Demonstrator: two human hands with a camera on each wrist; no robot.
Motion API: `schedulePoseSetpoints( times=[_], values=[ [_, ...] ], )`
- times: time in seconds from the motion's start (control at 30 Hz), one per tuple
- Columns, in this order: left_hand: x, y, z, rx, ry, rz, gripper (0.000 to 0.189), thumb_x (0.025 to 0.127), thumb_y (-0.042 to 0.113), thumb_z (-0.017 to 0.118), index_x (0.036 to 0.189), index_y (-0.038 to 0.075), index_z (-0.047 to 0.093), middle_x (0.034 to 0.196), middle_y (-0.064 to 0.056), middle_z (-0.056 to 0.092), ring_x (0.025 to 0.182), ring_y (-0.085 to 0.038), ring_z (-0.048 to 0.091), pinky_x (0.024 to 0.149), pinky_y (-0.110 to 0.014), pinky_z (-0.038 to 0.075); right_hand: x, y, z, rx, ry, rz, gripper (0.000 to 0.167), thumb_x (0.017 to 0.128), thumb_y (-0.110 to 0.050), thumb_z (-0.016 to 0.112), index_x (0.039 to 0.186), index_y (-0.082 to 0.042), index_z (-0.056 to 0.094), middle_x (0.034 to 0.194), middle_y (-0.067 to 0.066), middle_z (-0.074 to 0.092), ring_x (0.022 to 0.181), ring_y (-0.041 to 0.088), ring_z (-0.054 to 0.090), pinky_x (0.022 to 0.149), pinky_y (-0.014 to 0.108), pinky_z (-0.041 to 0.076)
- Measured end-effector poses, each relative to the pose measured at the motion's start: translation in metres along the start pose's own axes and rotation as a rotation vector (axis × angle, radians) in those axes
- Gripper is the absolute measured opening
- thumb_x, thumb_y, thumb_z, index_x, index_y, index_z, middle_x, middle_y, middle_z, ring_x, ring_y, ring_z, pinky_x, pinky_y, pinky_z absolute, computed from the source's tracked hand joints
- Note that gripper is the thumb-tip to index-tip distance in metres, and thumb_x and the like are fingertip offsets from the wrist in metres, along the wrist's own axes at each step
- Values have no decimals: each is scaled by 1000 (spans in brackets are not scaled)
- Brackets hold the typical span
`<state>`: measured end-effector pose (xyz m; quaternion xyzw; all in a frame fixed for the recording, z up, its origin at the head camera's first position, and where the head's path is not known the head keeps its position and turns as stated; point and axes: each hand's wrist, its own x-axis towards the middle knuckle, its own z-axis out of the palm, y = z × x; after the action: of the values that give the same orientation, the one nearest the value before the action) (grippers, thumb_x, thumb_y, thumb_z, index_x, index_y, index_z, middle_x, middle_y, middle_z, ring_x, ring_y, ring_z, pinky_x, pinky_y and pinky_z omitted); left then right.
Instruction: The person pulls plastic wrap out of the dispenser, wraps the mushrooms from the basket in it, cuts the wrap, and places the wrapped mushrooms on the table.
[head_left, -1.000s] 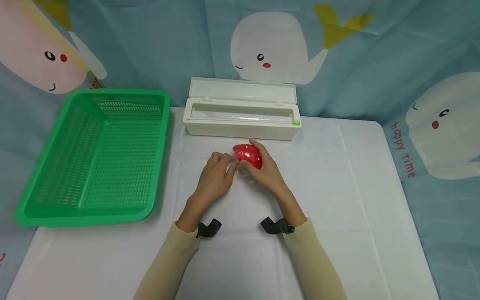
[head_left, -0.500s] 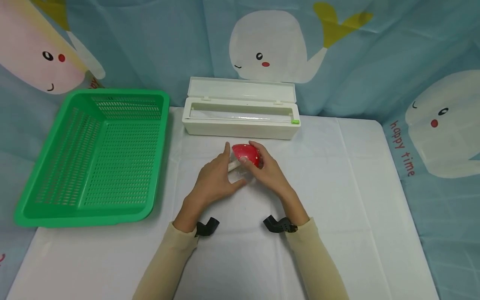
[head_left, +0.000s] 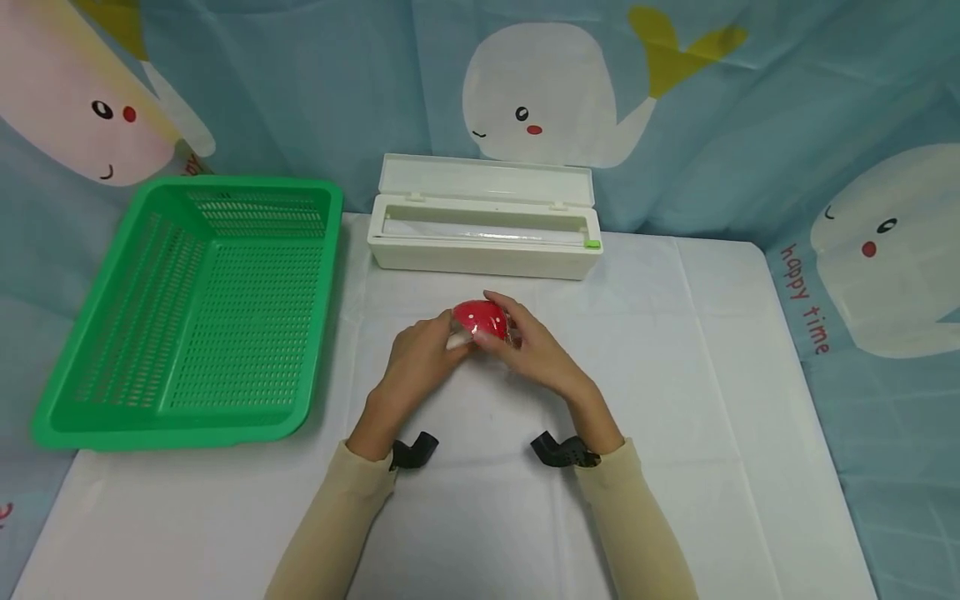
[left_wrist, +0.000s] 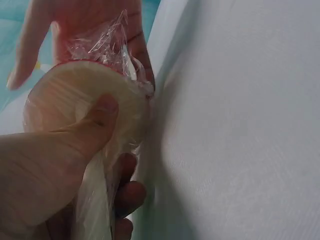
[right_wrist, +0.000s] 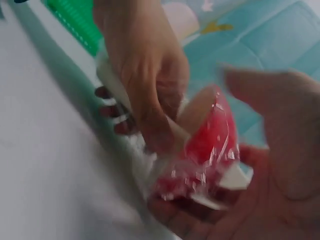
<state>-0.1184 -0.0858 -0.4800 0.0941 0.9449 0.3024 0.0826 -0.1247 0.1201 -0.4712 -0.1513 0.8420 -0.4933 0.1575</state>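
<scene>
A toy mushroom (head_left: pixel 480 317) with a white-dotted red cap is wrapped in clear cling film (left_wrist: pixel 102 42). My left hand (head_left: pixel 416 362) grips its pale stem (left_wrist: pixel 92 200), the thumb lying on the cap's cream underside. At the cap's other side is my right hand (head_left: pixel 543 358); in the right wrist view its fingers (right_wrist: pixel 175 217) reach under the red cap (right_wrist: pixel 215 132) and the blurred thumb stands away from it. Crumpled film bunches between the cap and the right palm in the left wrist view. Part of the stem is hidden by the left hand.
Behind the hands stands a white cling film dispenser (head_left: pixel 483 260), its lid raised and a roll inside. To the left is a green plastic basket (head_left: pixel 318 333). A whale-print curtain (head_left: pixel 697 175) borders the white-covered table (head_left: pixel 712 450).
My left hand has left the loose film, spread beside the mushroom, then closed round its stem. The mushroom has turned and come slightly left and nearer. My right hand has shifted with it and loosened.
</scene>
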Motion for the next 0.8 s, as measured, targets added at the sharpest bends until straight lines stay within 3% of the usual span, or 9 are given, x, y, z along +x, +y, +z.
schedulePoseSetpoints(
  times=[0.13, 0.33, 0.43, 0.57, 0.67, 0.8],
  values=[
    [2, -4, 1, -34, -30, 2, 55, 97, 37, 76, 139, 4, 63, 107, -17, 79, 89, -31, 75, 72, -43, 58, -1, 5, -1, -18, -58, -87, 88, 94, -22, 80, 167, -17, 30, 165, 7, 42, 148, 29, 47, 119, 55, 48],
    [3, -9, 2, -180, -97, 11, 63, 101, 35, 72, 151, 3, 49, 122, -15, 74, 97, -28, 70, 83, -45, 59, 2, 10, 3, -25, -100, -110, 84, 104, -11, 60, 170, -13, 9, 172, 11, 24, 161, 30, 27, 129, 54, 36],
    [2, -8, 2, -235, -130, 12, 70, 103, 32, 69, 160, 5, 39, 143, -15, 66, 123, -33, 68, 102, -53, 57, 4, 10, 8, -44, -75, -121, 81, 104, -5, 51, 170, -10, 4, 172, 16, 21, 162, 33, 24, 131, 54, 31],
    [0, -5, 1, -197, -141, 28, 76, 105, 24, 66, 166, 2, 26, 166, -19, 44, 151, -38, 49, 119, -58, 47, 5, 10, 15, -50, -43, -131, 80, 101, 0, 45, 169, -7, 4, 171, 17, 20, 161, 34, 23, 132, 54, 30],
    [-2, -4, 1, -172, -128, 48, 78, 104, 22, 66, 166, -1, 24, 169, -21, 39, 154, -38, 45, 121, -58, 45, 4, 10, 16, -60, -40, -123, 81, 99, 0, 45, 169, -10, 5, 171, 15, 21, 161, 32, 24, 132, 52, 31],
    [-2, -4, -3, -160, -107, 68, 72, 102, 27, 70, 162, 6, 38, 158, -16, 54, 145, -38, 54, 122, -59, 43, -1, 11, 8, -64, -62, -109, 86, 98, -3, 57, 170, -13, 11, 169, 13, 27, 159, 30, 30, 129, 52, 37]
  ],
)
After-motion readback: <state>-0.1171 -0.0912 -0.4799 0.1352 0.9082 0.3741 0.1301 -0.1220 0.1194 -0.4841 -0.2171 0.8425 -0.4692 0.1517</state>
